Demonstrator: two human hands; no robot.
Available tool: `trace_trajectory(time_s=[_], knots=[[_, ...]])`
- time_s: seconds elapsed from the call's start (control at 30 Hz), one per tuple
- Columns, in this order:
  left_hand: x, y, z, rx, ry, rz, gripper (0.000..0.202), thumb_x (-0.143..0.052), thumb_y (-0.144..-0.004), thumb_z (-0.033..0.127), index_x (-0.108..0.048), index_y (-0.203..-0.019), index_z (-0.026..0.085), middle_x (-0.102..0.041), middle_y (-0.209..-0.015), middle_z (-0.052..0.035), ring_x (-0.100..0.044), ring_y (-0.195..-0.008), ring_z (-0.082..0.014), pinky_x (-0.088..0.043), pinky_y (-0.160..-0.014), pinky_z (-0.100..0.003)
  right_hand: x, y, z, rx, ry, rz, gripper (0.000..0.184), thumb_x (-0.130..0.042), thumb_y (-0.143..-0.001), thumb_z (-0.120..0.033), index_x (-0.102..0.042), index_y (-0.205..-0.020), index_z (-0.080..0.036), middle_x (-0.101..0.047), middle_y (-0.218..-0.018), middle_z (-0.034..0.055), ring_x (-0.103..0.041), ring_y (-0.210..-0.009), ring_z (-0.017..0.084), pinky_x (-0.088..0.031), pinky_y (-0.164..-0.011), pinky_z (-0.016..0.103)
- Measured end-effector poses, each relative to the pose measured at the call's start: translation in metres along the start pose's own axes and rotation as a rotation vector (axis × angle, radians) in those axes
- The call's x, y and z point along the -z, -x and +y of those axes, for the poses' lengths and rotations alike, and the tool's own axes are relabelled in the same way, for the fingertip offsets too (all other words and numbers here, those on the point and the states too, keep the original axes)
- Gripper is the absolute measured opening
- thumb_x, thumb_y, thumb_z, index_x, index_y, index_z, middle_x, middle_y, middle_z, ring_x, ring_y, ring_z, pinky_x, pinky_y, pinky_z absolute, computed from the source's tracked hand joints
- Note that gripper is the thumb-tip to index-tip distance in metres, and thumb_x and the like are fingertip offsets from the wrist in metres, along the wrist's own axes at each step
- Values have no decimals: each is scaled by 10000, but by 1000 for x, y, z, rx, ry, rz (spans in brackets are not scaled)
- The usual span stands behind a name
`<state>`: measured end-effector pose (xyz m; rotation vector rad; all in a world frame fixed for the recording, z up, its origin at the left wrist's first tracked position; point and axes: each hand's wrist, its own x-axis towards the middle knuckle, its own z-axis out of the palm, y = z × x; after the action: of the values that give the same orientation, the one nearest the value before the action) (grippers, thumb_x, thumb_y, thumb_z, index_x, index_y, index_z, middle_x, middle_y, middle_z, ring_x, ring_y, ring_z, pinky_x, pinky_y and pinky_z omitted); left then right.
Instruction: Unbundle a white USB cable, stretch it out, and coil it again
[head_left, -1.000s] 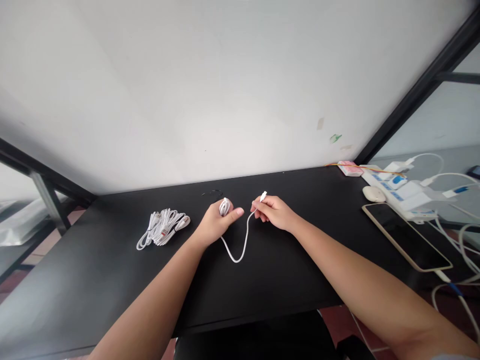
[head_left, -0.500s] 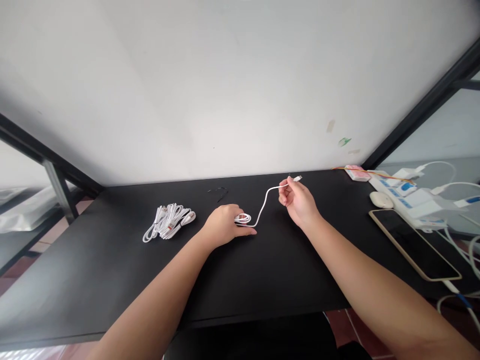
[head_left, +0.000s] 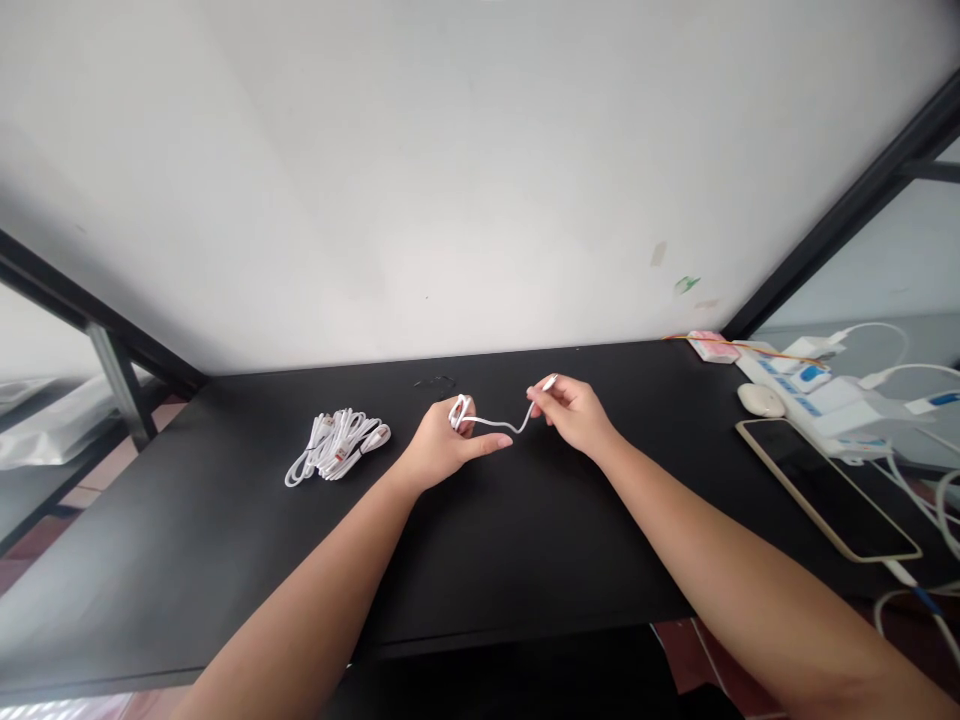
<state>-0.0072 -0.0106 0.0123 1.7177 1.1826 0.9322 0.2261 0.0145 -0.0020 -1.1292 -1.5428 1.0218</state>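
A white charging cable runs between my two hands above the black desk. My left hand holds its coiled part in curled fingers, with the thumb stretched out to the right. Between the thumb and fingers of my right hand, the cable is pinched near its small plug, which points up. The stretch between the hands sags a little. Left of my left hand lies a pile of bundled white cables, some with orange inside their plugs.
Thin black ties lie near the wall. At the right are a phone, a white earbud case, a power strip with chargers and cords, and a pink-and-white box. Black frame bars flank the desk.
My right hand has moved left, closer to my left hand, bringing the plug end along. My left hand has turned upward, lifting the coil, and the cable between them now sags.
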Motion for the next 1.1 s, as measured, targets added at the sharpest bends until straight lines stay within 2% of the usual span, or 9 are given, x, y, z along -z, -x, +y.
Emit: trace_trajectory(time_s=[0.13,0.27,0.37,0.47,0.6,0.7,0.9,1.03,1.1], knots=[[-3,0,2,5,94,24,609,-914,-584,460,-377,-721,209,-299,-596,99,-245,-554,-69,-203,-516,-239,-8,10,-9,27,87,-259,321,-611,-931,-499,-694,-898,-191,-741,-817,48,-591,-591,132,-498,-594,279],[-9,3,6,32,78,-30,472,-894,-631,430,-569,-882,197,-360,-574,103,-259,-517,-65,-207,-489,-229,-13,15,-13,19,82,-391,292,-586,-955,-451,-720,-1005,-196,-737,-870,49,-642,-660,148,-524,-665,290],[-11,5,8,9,26,-67,375,-830,-718,407,-662,-974,191,-502,-623,65,-362,-524,-72,-289,-501,-227,-14,15,-12,2,72,-455,303,-566,-968,-433,-728,-1041,-188,-713,-838,40,-648,-693,153,-528,-701,293],[-12,6,9,-51,-56,-84,303,-765,-778,327,-699,-1051,212,-628,-765,20,-523,-628,-104,-412,-588,-235,-13,14,-12,-15,47,-509,375,-499,-998,-469,-727,-1018,-172,-686,-806,42,-636,-714,158,-520,-700,293],[-11,6,7,-172,-215,-50,176,-699,-806,241,-735,-978,226,-636,-880,-12,-607,-785,-142,-484,-723,-263,-13,14,-15,21,115,-519,384,-480,-1012,-451,-728,-925,-171,-639,-714,22,-612,-687,151,-487,-684,283],[-11,4,4,-217,-286,-46,115,-669,-843,262,-733,-925,212,-594,-870,-29,-594,-792,-154,-491,-728,-282,-14,15,-16,28,132,-482,269,-562,-977,-395,-726,-1046,-194,-674,-788,23,-616,-689,146,-480,-665,279],[-10,1,1,-325,-460,63,198,-636,-887,319,-641,-739,187,-625,-954,-69,-583,-906,-202,-469,-846,-353,-14,15,-15,50,47,-409,260,-632,-933,-396,-679,-1101,-203,-702,-897,42,-630,-711,147,-510,-678,296],[-8,3,4,-160,-408,-67,260,-533,-938,325,-562,-717,191,-592,-705,0,-526,-631,-128,-394,-606,-272,-13,14,-15,106,64,-384,306,-669,-904,-378,-642,-1161,-214,-705,-956,42,-588,-665,124,-496,-641,282],[-7,5,6,-93,-414,-106,238,-560,-917,351,-550,-739,195,-582,-655,21,-495,-576,-118,-345,-555,-264,-13,15,-15,149,101,-377,386,-706,-873,-379,-619,-1216,-223,-689,-948,30,-566,-650,119,-491,-633,278]])
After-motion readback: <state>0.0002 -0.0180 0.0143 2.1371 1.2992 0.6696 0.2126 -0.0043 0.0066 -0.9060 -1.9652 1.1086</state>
